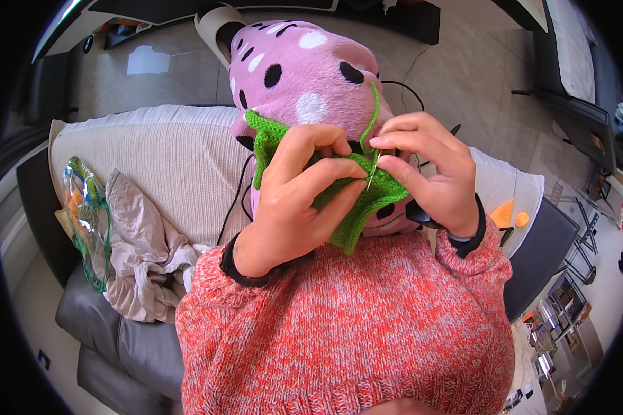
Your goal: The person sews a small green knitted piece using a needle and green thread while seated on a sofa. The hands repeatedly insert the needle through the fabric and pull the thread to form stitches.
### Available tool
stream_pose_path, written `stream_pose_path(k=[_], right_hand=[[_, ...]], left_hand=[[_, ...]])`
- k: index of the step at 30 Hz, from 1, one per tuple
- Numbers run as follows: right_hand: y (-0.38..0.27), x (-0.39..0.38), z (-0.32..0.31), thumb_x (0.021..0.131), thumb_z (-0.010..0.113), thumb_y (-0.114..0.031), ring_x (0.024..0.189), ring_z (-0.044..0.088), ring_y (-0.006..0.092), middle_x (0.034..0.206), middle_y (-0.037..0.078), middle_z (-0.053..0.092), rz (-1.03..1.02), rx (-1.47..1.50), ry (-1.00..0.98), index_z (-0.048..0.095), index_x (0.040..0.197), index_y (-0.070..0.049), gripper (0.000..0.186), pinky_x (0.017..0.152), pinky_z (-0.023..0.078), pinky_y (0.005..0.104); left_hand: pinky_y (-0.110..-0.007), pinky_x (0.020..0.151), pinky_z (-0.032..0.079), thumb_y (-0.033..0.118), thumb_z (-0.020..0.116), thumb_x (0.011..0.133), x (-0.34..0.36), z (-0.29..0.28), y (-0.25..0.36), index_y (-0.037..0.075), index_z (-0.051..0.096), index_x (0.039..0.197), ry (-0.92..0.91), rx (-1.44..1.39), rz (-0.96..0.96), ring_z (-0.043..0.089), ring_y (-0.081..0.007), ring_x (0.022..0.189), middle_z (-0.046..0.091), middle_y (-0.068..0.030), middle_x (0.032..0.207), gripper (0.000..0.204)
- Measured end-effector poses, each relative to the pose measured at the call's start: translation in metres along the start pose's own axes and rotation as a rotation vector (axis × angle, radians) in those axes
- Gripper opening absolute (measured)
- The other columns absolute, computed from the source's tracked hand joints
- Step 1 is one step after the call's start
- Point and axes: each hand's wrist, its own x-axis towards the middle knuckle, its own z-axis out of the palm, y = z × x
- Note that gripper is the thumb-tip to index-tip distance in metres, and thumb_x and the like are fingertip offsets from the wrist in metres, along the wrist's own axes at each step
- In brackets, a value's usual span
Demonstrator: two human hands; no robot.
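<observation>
A green knitted piece (353, 221) lies over a pink plush bundle (284, 55) with black and white spots, in the middle of the view. My left hand (301, 197) grips the knitting, its thumb and fingers closed on it near a thin metal needle (370, 178). My right hand (432, 173) pinches that needle between thumb and fingers at the right part of the knitting. A strand of green yarn (375, 104) runs from there up across the pink plush.
A cream-covered sofa (173, 138) with dark leather cushions carries a crumpled beige cloth (135, 270) and a clear bag (83, 221) at left. An orange item (502, 213) lies at right. Dark furniture (567, 90) and a cluttered metal rack (554, 318) stand along the right.
</observation>
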Motion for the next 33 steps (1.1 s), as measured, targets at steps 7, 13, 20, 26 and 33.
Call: stream_pose_path(k=[7, 13, 20, 26, 33], right_hand=[[-0.013, -0.022, 0.018, 0.078, 0.070, -0.004, 0.092, 0.066, 0.0298, 0.105, 0.015, 0.067, -0.298, -0.416, 0.050, 0.064, 0.108, 0.002, 0.031, 0.073, 0.056, 0.0339], [-0.011, -0.024, 0.017, 0.076, 0.064, -0.012, 0.087, 0.065, 0.0256, 0.108, 0.012, 0.067, -0.402, -0.603, 0.085, 0.066, 0.101, -0.004, 0.026, 0.069, 0.055, 0.0320], [-0.025, -0.035, 0.003, 0.087, 0.066, -0.003, 0.064, 0.062, 0.0198, 0.091, 0.015, 0.069, -0.247, 0.344, -0.036, 0.051, 0.096, -0.008, 0.018, 0.057, 0.049, 0.0307], [-0.045, -0.074, -0.075, 0.090, 0.057, 0.000, 0.047, 0.046, 0.0138, 0.066, 0.005, 0.053, -0.254, 0.924, 0.382, 0.048, 0.092, -0.004, 0.010, 0.039, 0.038, 0.0224], [-0.067, -0.120, -0.158, 0.094, 0.048, -0.002, 0.046, 0.040, 0.0075, 0.063, 0.002, 0.044, -0.530, 0.888, 0.735, 0.051, 0.086, -0.004, 0.008, 0.035, 0.033, 0.0191]], left_hand=[[-0.032, 0.071, 0.047, -0.005, 0.074, 0.065, 0.000, -0.001, -0.002, 0.001, 0.064, 0.090, 0.008, 0.019, 0.024, 0.056, -0.0252, 0.084, 0.055, -0.0109, 0.097, 0.027], [-0.033, 0.073, 0.048, -0.005, 0.074, 0.066, -0.003, 0.001, 0.000, 0.001, 0.064, 0.089, 0.009, -0.002, 0.011, 0.057, -0.0261, 0.087, 0.056, -0.0111, 0.097, 0.026], [-0.034, 0.073, 0.047, -0.005, 0.074, 0.065, -0.003, 0.001, -0.001, 0.001, 0.063, 0.087, 0.036, 0.018, 0.019, 0.057, -0.0271, 0.086, 0.056, -0.0115, 0.096, 0.025], [-0.032, 0.071, 0.048, -0.007, 0.073, 0.066, -0.005, 0.001, -0.002, 0.000, 0.063, 0.084, 0.051, 0.011, 0.014, 0.058, -0.0247, 0.086, 0.056, -0.0115, 0.097, 0.022], [-0.033, 0.073, 0.047, -0.007, 0.072, 0.065, -0.007, 0.004, 0.000, 0.000, 0.061, 0.083, 0.061, -0.003, 0.008, 0.057, -0.0272, 0.086, 0.056, -0.0119, 0.096, 0.022]])
